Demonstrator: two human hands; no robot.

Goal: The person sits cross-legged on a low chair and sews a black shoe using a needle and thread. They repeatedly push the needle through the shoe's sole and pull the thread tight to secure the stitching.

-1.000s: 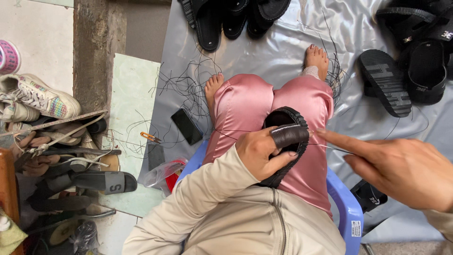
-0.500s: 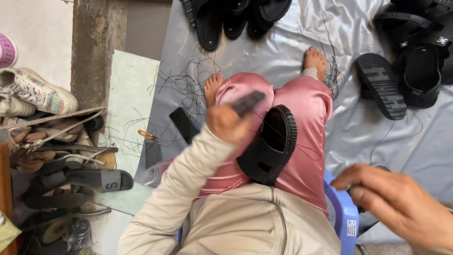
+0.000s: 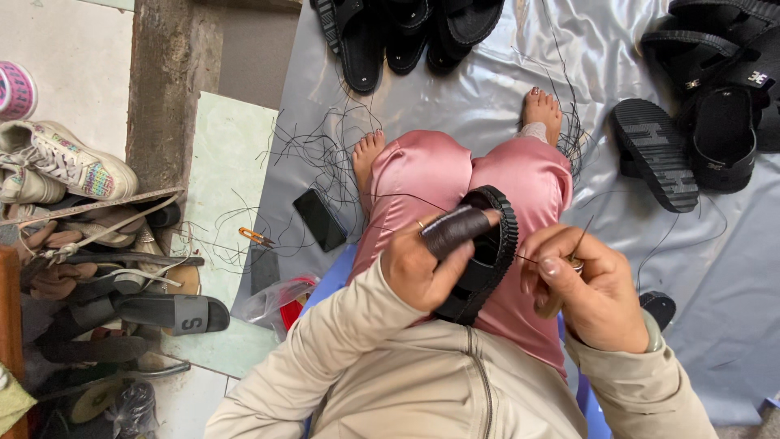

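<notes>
**Stitching a black sandal on the lap**

The right hand has its fingers pinched narrow around a thin needle, whose tip points up and away past the fingertips. A taut black thread runs from those fingers across to the sandal. The left hand is closed on the sandal: the thumb lies along its near edge, and the forefinger, wrapped in a dark brown guard, presses over the ribbed rim. The sandal rests tilted on the pink trousers, on the right thigh, sole side toward the knees.

Both sleeves are beige. The person sits on a blue stool with bare feet on a grey plastic sheet.

Loose black threads lie tangled on the sheet around the feet. A dark phone lies just beside the left foot, and small orange snips lie near it, at the edge of a pale green board.

More black sandals sit in a row at the sheet's far edge and in a heap to the right, one of them sole up. To the left, off the sheet, lies a pile of worn shoes, with a white sneaker on top.
</notes>
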